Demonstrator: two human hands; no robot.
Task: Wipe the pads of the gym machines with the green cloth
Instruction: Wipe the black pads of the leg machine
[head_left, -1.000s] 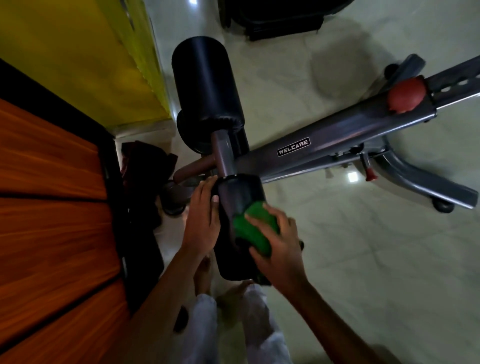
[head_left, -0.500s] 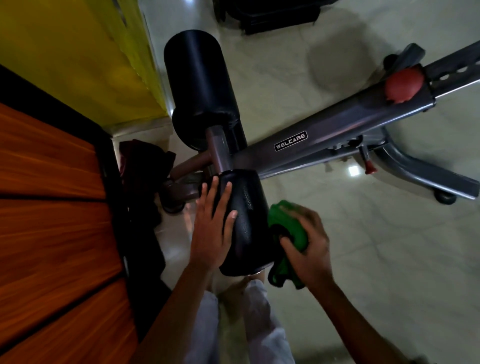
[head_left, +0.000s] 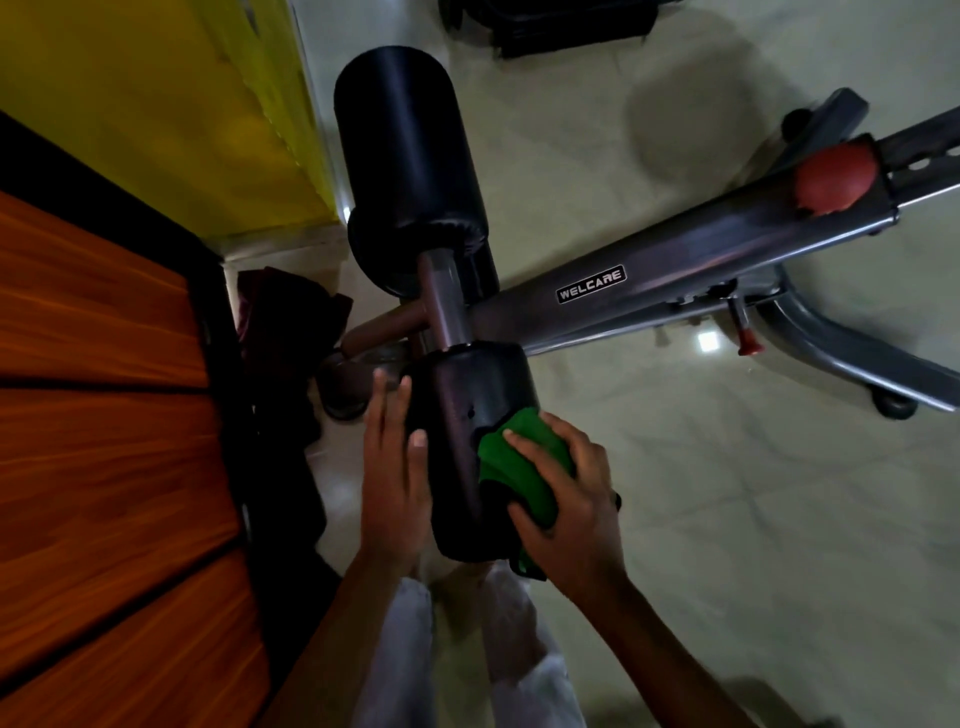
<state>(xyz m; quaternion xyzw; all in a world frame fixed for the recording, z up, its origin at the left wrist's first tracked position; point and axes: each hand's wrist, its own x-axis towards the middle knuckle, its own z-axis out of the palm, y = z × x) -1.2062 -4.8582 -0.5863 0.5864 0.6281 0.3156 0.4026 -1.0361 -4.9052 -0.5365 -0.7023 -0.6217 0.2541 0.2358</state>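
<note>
Two black roller pads sit on a grey machine marked WELCARE. The near roller pad (head_left: 465, 415) is between my hands; the far roller pad (head_left: 402, 156) stands beyond it. My right hand (head_left: 566, 493) grips the bunched green cloth (head_left: 511, 467) and presses it against the near pad's right side. A tail of the cloth hangs below the pad's near end. My left hand (head_left: 392, 467) lies flat with straight fingers against the pad's left side.
The machine's grey frame (head_left: 701, 260) runs to the upper right with a red knob (head_left: 836, 179) and a wheeled foot (head_left: 893, 402). An orange wooden panel (head_left: 104, 415) and yellow wall (head_left: 156, 104) close the left. Dark cloth (head_left: 291, 312) lies on the floor. Another black machine base (head_left: 566, 26) stands beyond.
My right hand with the green cloth moved from off the pad's right side back onto the pad. My left hand slid slightly lower on the pad's left side.
</note>
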